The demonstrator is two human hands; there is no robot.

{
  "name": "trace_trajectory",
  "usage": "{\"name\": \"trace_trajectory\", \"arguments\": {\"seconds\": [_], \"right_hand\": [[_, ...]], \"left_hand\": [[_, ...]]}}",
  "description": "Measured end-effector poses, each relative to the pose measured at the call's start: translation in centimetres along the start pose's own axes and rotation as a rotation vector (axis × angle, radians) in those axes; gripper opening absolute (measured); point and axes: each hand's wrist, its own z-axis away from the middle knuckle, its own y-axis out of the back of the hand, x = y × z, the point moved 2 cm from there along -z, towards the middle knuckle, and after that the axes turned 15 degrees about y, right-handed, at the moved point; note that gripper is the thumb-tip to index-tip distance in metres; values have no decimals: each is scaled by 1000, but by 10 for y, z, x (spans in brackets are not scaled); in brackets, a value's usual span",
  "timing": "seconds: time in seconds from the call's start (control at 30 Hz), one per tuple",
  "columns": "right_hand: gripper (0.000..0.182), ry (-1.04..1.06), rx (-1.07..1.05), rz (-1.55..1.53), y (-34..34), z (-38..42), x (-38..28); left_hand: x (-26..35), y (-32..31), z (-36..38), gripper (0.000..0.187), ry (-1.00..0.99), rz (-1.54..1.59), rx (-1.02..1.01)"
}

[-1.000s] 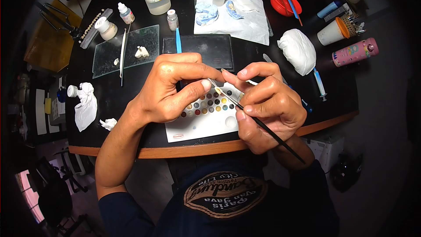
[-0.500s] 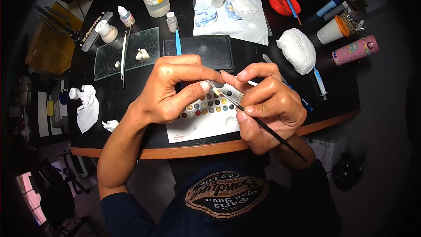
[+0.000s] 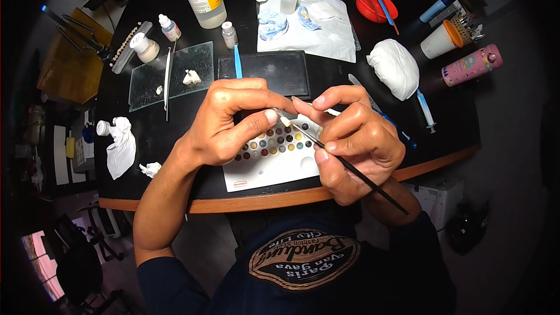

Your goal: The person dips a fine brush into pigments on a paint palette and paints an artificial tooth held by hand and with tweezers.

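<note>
My left hand [image 3: 233, 114] is closed, thumb and index finger pinching a small whitish tooth-shaped piece [image 3: 286, 122], perhaps on a thin holder that is too small to make out. In my right hand [image 3: 361, 140] is a slim brush [image 3: 356, 170] with a black handle, slanting down to the right. Its tip is at or very near the tooth piece; contact is hard to tell. The two index fingertips nearly meet above it. Below both hands lies a white palette [image 3: 262, 175] with rows of coloured round wells, partly hidden by my fingers.
Behind my hands are a black slab [image 3: 280, 73], a glass plate [image 3: 146, 79] with white bits, and a white cloth [image 3: 338, 38] bearing blue moulds. Bottles [image 3: 205, 0] stand at the back. A wrapped white bundle [image 3: 394, 69] and a syringe [image 3: 426, 114] lie right.
The brush tip and tooth piece have shifted very slightly between the fingers. Both hands keep almost the same pose, while the whole view has moved a little.
</note>
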Motion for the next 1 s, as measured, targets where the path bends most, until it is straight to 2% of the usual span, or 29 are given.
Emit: {"name": "trace_trajectory", "arguments": {"seconds": [0.33, 0.43, 0.93, 1.0], "right_hand": [[22, -3, -23, 51, -1, -1, 3], [22, -5, -30, 54, -1, -1, 3], [21, -14, -26, -6, 2, 0, -1], [22, -9, -27, -3, 2, -1, -1]], "left_hand": [[0, 1, 0, 26, 18, -17, -14], [0, -3, 0, 32, 47, -14, 21], [1, 1, -1, 28, -12, -53, -12], [2, -2, 0, 32, 35, -41, 18]]}}
